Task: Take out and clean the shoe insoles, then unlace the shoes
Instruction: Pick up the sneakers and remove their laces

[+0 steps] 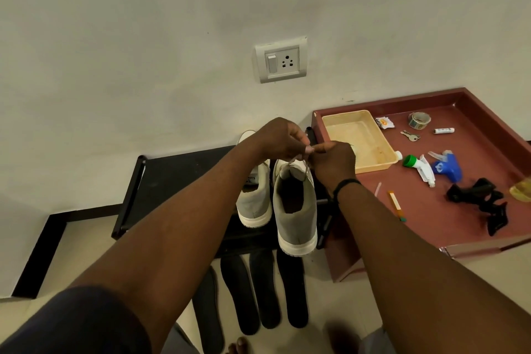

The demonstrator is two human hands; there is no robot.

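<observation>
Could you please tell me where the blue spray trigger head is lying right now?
The blue plastic spray trigger head lies on the maroon tray-top table at right, between the green-capped white nozzle and the black clips.

Both bare arms reach forward and converge, wrists nearly touching. The left hand (283, 138) curls knuckles-up, its fingertips pinching a lace (296, 158). The right hand (333, 162), a dark band at its wrist, pinches the same lace just beside it.

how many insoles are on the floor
4 dark flat insoles lie side by side on the floor below the black rack: far left, second, third, right. Their upper ends are hidden under the rack or the shoe.
</observation>
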